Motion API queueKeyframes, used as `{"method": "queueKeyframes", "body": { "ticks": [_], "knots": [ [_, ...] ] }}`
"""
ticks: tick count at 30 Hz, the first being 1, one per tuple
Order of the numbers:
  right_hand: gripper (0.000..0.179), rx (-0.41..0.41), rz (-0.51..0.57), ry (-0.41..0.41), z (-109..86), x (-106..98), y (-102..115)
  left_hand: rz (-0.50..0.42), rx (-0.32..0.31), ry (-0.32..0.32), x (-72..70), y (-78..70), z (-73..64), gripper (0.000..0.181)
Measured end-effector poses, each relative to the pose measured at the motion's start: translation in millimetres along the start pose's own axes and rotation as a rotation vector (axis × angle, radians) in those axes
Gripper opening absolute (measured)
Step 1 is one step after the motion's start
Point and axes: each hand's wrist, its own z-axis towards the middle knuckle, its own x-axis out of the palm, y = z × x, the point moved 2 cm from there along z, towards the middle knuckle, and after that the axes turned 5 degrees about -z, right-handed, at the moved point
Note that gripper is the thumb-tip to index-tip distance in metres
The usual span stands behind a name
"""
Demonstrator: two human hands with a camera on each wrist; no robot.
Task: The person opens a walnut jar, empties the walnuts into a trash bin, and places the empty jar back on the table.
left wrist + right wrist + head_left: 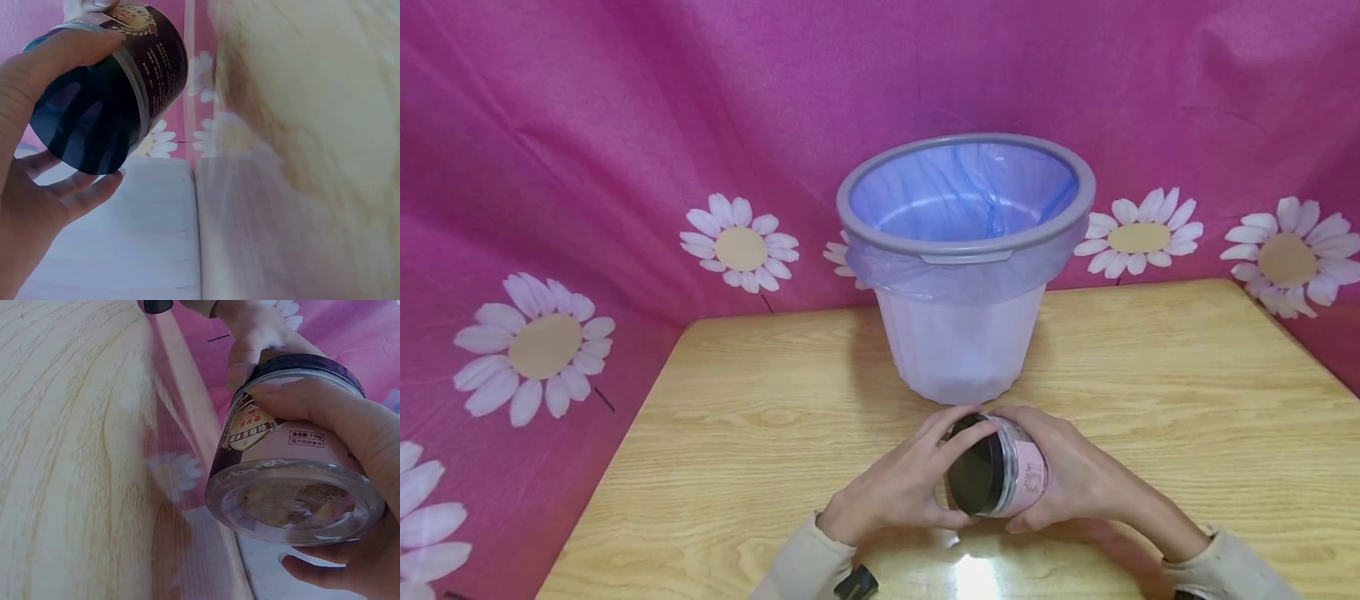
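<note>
Both hands hold a clear jar (1027, 475) with a pink and dark printed label, tilted on its side above the table. Its black lid (977, 477) faces left, and my left hand (906, 479) grips around that lid with thumb and fingers spread over its rim. My right hand (1078, 475) wraps the jar's body near the base. In the right wrist view the jar's clear bottom (294, 503) shows brownish contents inside. The left wrist view has the lid (87, 119) between the left thumb and fingers.
Behind the hands a white bin (962, 333) with a grey rim and a blue bag liner stands on the wooden table (760, 417). A pink cloth (775, 100) with white daisies hangs at the back and left.
</note>
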Motion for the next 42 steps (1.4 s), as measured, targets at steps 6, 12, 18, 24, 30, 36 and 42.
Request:
{"method": "queueKeyframes", "body": {
  "ticks": [6,12,18,24,30,36,42],
  "knots": [
    [0.108,-0.004,0.001,-0.002,-1.0,0.1,-0.2,-0.049,-0.055,0.019,-1.1,-2.2,-0.1,0.107],
    [0.107,0.008,0.022,0.009,-0.4,-1.4,-0.3,-0.043,-0.054,0.024,-0.7,-1.8,0.2,0.113],
    [0.11,-0.015,0.034,0.002,0.7,-2.4,-1.0,-0.033,-0.047,0.022,-3.1,-1.3,0.2,0.108],
    [0.108,-0.028,0.028,-0.008,1.3,-1.8,-0.7,-0.063,-0.127,0.015,-5.8,-1.7,-0.7,0.109],
    [0.11,-0.009,0.013,-0.004,-0.8,-0.1,-0.6,-0.056,-0.148,0.007,-5.0,-3.0,-0.8,0.112],
    [0.11,-0.004,-0.003,-0.007,-1.0,0.3,-0.4,-0.07,-0.145,0.024,-3.1,-2.5,-0.8,0.114],
    [0.11,-0.008,0.008,-0.009,-0.1,0.2,-0.7,-0.046,-0.159,0.011,-3.9,-2.2,0.0,0.109]
  ]
}}
